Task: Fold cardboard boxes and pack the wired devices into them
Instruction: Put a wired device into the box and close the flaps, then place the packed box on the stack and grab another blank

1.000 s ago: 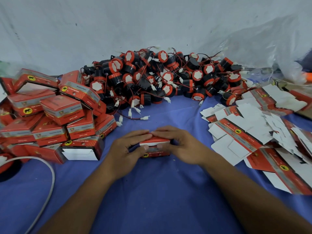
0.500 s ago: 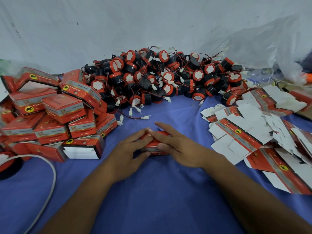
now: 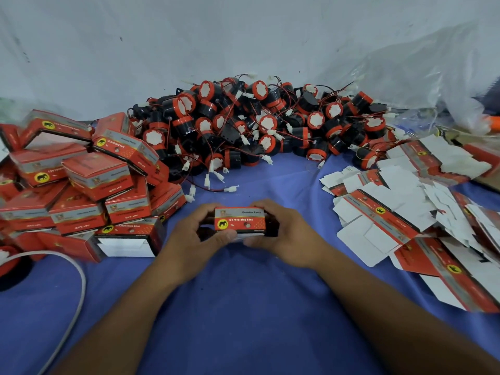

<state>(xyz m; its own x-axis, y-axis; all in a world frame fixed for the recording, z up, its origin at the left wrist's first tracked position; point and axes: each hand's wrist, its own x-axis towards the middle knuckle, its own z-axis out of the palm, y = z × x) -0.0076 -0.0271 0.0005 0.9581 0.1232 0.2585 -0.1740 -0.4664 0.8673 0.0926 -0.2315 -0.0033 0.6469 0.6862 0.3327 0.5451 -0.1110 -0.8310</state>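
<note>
A small red cardboard box (image 3: pixel 239 219) with a yellow elephant badge is held over the blue cloth at the centre, its printed face turned towards me. My left hand (image 3: pixel 196 236) grips its left end and my right hand (image 3: pixel 281 234) grips its right end, thumbs along the lower edge. What is inside the box is hidden. Behind it lies a heap of black-and-red wired devices (image 3: pixel 257 128) with white plugs. Flat unfolded box blanks (image 3: pixel 400 212) are spread at the right.
A pile of folded red boxes (image 3: pixel 81 180) fills the left side, one lying with its open end towards me (image 3: pixel 127 244). A grey cable (image 3: pixel 73 288) curves at the lower left. Clear plastic sheeting (image 3: pixel 433 85) sits at the back right. Blue cloth (image 3: pixel 243 307) covers the table.
The box was pressed low under both hands a second ago. Now it is lifted and turned so its printed face shows, with both hands gripping its ends.
</note>
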